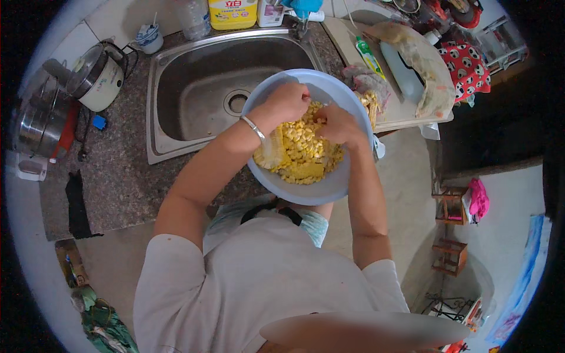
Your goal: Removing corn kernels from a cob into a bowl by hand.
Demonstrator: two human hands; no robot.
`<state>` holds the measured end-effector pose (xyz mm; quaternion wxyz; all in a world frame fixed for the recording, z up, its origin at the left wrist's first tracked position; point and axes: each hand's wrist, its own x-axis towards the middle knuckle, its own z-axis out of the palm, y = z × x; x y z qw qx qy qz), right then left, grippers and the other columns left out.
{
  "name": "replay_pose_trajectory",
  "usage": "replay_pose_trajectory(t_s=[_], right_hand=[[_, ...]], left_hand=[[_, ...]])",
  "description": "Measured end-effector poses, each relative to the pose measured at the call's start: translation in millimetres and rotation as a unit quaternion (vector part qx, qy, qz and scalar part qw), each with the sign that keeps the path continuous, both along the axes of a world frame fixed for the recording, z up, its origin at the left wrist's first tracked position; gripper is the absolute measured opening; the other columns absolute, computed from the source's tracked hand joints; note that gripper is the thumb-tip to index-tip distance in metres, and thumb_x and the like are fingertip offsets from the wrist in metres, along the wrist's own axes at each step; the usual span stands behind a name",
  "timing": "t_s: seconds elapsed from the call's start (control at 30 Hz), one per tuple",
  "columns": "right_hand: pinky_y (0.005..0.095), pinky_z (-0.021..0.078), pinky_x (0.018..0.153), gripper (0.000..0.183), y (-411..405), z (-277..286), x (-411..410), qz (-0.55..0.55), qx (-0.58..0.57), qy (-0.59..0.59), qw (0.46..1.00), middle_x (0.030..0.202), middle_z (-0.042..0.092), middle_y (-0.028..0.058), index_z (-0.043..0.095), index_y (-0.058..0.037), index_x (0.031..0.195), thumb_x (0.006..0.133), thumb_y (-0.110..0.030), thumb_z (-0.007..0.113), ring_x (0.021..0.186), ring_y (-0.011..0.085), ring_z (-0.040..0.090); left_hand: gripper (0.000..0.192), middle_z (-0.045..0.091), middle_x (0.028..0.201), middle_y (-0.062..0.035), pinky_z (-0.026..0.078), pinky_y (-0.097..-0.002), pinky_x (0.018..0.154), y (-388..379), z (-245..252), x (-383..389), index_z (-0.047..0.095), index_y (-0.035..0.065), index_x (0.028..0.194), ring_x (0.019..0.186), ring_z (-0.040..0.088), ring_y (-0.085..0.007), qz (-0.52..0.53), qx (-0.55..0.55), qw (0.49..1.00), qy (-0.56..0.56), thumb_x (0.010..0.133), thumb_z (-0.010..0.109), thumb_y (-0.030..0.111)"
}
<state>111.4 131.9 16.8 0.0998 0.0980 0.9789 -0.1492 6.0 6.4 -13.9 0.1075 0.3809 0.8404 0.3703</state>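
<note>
A pale blue plastic basin (359, 170) stands at the counter's front edge and overlaps the sink's right front corner. Loose yellow corn kernels (302, 137) are heaped inside it. At the basin's left lies a pale yellow corn cob (270, 150), and a yellow piece of corn (307, 170) rests nearer my body. My left hand (289, 102), with a silver bangle on the wrist, is over the far part of the kernels, its fingers curled. My right hand (339, 125) reaches down at the heap's right side, fingers bent among the kernels. Whether either hand pinches something is hidden.
The stainless steel sink (194, 106) lies left of the basin. An electric cooker (99, 88) and a steel pot (39, 123) stand farther left. Bottles (233, 14) line the back wall. On the right, a board (435, 115) holds a bag (368, 84) and a tube (370, 56).
</note>
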Motion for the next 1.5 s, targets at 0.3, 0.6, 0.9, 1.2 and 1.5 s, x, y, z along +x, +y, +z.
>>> replay_pose_trajectory(t_s=[0.3,0.6,0.9,1.2,1.5], right_hand=[[0.0325,0.0438,0.076,0.04,0.7,8.3,7.2,0.023,-0.118,0.06,0.991,0.087,0.06,0.0118,0.058,-0.0048,0.088,0.05,-0.011,0.068,0.085,0.0263,0.056],[0.0288,0.0423,0.066,0.023,3.1,8.4,9.0,0.048,-0.367,0.236,0.898,0.072,0.056,0.0082,0.056,-0.0022,0.078,0.06,-0.006,0.068,0.07,0.0188,0.053],[0.0329,0.0439,0.068,0.045,2.4,-2.1,12.0,-0.017,-0.068,0.065,0.995,0.084,0.061,0.0127,0.059,-0.0055,0.098,0.059,-0.025,0.073,0.076,0.0212,0.058],[0.0322,0.0439,0.077,0.058,24.3,-6.4,2.4,-0.046,-0.296,0.138,0.944,0.096,0.06,0.0102,0.055,-0.0013,0.103,0.055,-0.024,0.077,0.086,0.0209,0.057],[0.0253,0.0437,0.073,0.031,6.1,-1.5,-1.1,-0.18,-0.602,0.276,0.728,0.093,0.056,0.0071,0.052,0.0023,0.103,0.077,-0.01,0.063,0.082,0.0136,0.053]], left_hand=[[0.022,0.06,0.083,-0.0183,0.044,-0.0385,0.069,5.0,3.1,-0.8,0.06,0.0011,0.088,0.079,0.058,-0.0326,0.003,0.039,0.999,-0.007,0.079,0.054,0.02],[0.028,0.057,0.072,-0.0204,0.042,-0.0432,0.062,5.9,8.9,-0.5,0.057,-0.0009,0.075,0.071,0.055,-0.0367,0.042,0.096,0.994,-0.017,0.08,0.05,0.026],[0.027,0.058,0.075,-0.0193,0.043,-0.0409,0.063,10.0,7.0,-3.0,0.058,0.0003,0.08,0.072,0.056,-0.0345,0.024,0.095,0.995,-0.027,0.08,0.052,0.026],[0.033,0.06,0.074,-0.0166,0.045,-0.0375,0.064,8.6,12.5,1.1,0.058,0.0007,0.082,0.071,0.058,-0.0316,0.047,0.132,0.99,-0.02,0.081,0.052,0.033],[0.042,0.052,0.058,-0.0129,0.038,-0.0348,0.051,1.1,29.9,18.2,0.054,-0.0024,0.074,0.052,0.047,-0.018,-0.101,0.072,0.99,-0.07,0.082,0.053,0.039]])
